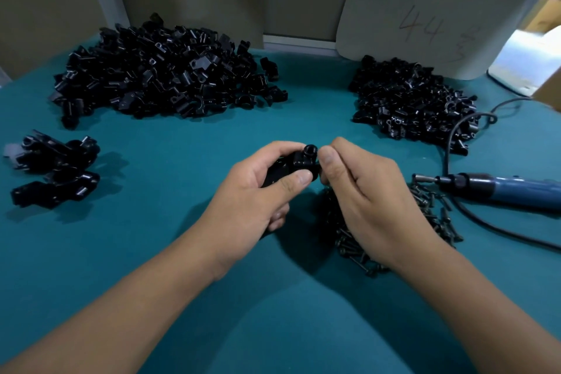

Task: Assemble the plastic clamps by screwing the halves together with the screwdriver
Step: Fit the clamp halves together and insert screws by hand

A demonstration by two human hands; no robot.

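Observation:
My left hand [258,188] grips a black plastic clamp [299,161] above the middle of the teal table, thumb pressed on its near side. A round black screw head [310,149] stands up from the clamp's top. My right hand [361,191] meets the clamp from the right, its thumb and fingers pinching at the clamp's right edge beside the screw. The blue electric screwdriver [498,188] lies on the table to the right, tip pointing left, untouched. Loose black screws [352,240] lie scattered under my right hand.
A large heap of black clamp halves [164,73] sits at the back left, a smaller heap [413,103] at the back right. Several assembled clamps [57,170] lie at the far left. A white board [425,18] leans behind. The screwdriver's black cable [452,143] loops on the right.

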